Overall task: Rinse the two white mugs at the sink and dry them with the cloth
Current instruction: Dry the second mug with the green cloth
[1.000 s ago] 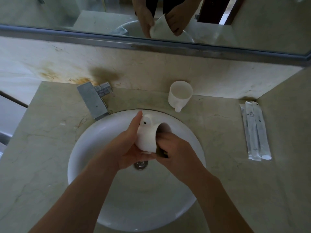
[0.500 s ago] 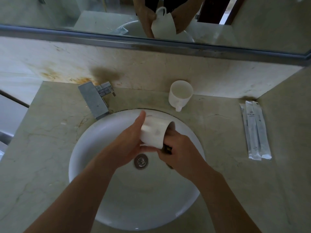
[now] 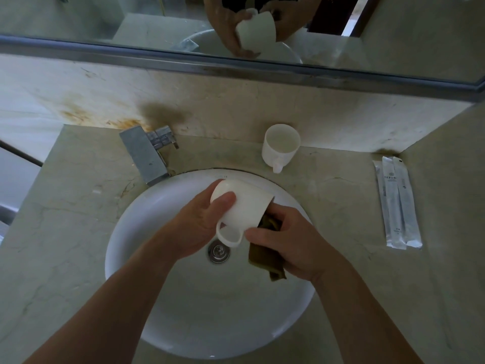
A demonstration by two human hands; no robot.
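Marble counter (image 3: 78, 232); round white sink (image 3: 162, 324); mirror (image 3: 78, 19)

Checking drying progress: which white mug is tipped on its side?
The mug in the left hand over the basin; the other mug stands upright on the counter.

Head view — steeply down, close over sink (image 3: 126, 248)
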